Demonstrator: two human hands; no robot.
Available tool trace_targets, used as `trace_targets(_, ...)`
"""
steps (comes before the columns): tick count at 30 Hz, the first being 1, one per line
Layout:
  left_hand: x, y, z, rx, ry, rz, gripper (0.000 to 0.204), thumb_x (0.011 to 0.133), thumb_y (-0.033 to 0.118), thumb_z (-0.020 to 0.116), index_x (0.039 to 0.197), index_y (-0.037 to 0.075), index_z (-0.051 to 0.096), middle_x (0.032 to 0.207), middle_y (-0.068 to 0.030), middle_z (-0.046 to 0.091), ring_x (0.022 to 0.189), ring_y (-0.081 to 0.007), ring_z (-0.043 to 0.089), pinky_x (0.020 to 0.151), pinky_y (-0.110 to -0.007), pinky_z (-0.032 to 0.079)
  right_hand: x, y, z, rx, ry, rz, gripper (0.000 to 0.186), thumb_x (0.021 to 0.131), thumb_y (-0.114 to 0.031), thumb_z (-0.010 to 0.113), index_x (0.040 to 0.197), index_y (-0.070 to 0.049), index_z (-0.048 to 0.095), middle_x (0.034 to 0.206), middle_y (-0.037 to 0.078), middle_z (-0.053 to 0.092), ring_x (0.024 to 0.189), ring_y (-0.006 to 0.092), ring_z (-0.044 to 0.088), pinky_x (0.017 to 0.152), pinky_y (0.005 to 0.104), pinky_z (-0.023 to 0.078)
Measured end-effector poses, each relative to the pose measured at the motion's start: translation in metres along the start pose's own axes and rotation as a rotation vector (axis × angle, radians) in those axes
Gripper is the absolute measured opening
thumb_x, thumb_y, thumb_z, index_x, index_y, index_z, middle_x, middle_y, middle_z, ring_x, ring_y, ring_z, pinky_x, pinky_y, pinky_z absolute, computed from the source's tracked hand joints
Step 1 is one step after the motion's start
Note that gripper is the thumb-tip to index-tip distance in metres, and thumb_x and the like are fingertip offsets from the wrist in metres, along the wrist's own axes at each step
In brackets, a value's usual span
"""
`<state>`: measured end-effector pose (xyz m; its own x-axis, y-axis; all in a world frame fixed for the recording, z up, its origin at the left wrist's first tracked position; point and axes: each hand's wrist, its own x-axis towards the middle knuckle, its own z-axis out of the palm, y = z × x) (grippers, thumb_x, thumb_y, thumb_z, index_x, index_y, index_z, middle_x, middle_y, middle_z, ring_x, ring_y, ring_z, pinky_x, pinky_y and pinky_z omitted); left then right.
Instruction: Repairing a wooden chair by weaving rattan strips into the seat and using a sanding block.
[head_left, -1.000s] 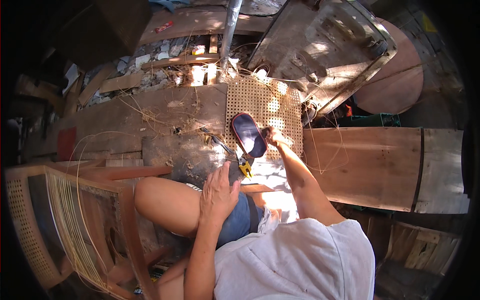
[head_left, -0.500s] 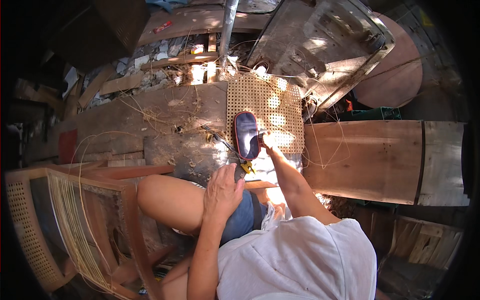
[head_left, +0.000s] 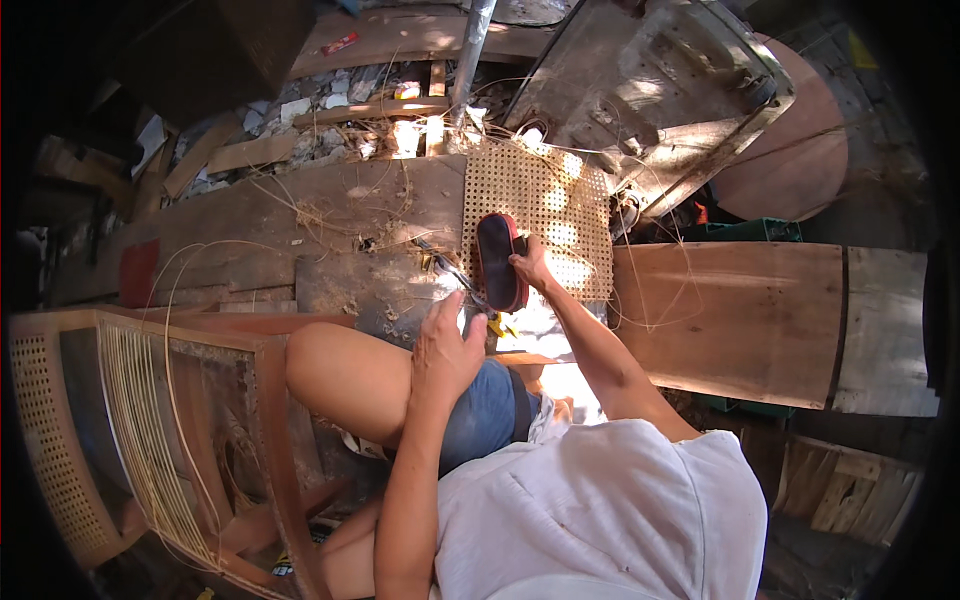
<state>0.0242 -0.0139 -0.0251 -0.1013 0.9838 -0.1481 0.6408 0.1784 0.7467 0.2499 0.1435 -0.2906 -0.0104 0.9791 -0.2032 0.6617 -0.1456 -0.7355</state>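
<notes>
A dark oblong case with red edging (head_left: 495,262) is tilted over a woven cane sheet (head_left: 560,205) on the boards ahead of me. My right hand (head_left: 533,264) is closed on a dark handle or strap at its right side. My left hand (head_left: 448,350) hovers beside my bent knee, fingers stretched out and nothing in it. Between that hand and the case, a yellow-handled tool (head_left: 504,325) lies partly hidden. A slim dark metal tool (head_left: 447,265) lies just left of the case, its kind unclear.
At lower left stands a wooden chair frame (head_left: 268,430) with cane strands across it. Loose cane strands and shavings litter the brown board (head_left: 370,215). A metal pole (head_left: 472,60) rises at the back, near a large worn panel (head_left: 650,100). A wooden plank (head_left: 730,320) lies right.
The case has tipped in my right hand, so its red side now shows more. My left hand has risen slightly, its fingers still spread. The whole view has shifted a little.
</notes>
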Motion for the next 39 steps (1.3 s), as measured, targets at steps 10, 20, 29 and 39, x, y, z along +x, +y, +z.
trace_targets(10, 0.029, 0.005, -0.010, -0.842, 0.011, -0.526, 0.069, 0.097, 0.056, 0.058, 0.138, 0.001, 0.052, 0.129, -0.0118, 0.063, 0.114, -0.0211, 0.062, 0.098, -0.033, 0.049, -0.099, -0.204, -0.149, 0.007, -0.094, -0.289, 0.031, 0.085, -0.012, 0.069, 0.108, 0.001, 0.052, 0.083, 0.007, 0.059, 0.073, 0.0147, 0.056, 0.065, 0.0284, 0.048)
trace_targets(20, 0.012, -0.002, -0.034, -1.862, -0.230, -0.053, 0.064, 0.096, 0.069, 0.046, 0.117, 0.010, 0.059, 0.098, -0.0062, 0.067, 0.087, -0.0185, 0.069, 0.077, -0.036, 0.060, -0.202, -0.340, -0.185, 0.496, -0.434, -0.475, 0.020, 0.094, -0.009, 0.069, 0.110, -0.002, 0.060, 0.090, -0.001, 0.062, 0.080, 0.0068, 0.055, 0.069, 0.0243, 0.047)
trace_targets(29, 0.000, 0.004, -0.036, -1.864, -0.134, -0.144, 0.045, 0.102, 0.057, 0.045, 0.104, 0.014, 0.061, 0.082, -0.0028, 0.065, 0.069, -0.0193, 0.066, 0.059, -0.034, 0.056, -0.231, -0.311, -0.173, 0.053, -0.281, -0.904, 0.033, 0.082, -0.002, 0.075, 0.112, -0.007, 0.061, 0.106, 0.012, 0.060, 0.094, 0.0309, 0.064, 0.079, 0.0392, 0.056)
trace_targets(39, 0.004, -0.004, -0.028, -1.613, -0.055, -0.198, 0.065, 0.102, 0.063, 0.039, 0.114, 0.003, 0.063, 0.092, -0.0084, 0.069, 0.078, -0.0212, 0.070, 0.073, -0.035, 0.060, -0.201, -0.337, -0.196, -0.331, -0.343, -1.350, 0.037, 0.076, 0.003, 0.065, 0.113, 0.000, 0.066, 0.118, 0.015, 0.057, 0.107, 0.0321, 0.059, 0.091, 0.0391, 0.052)
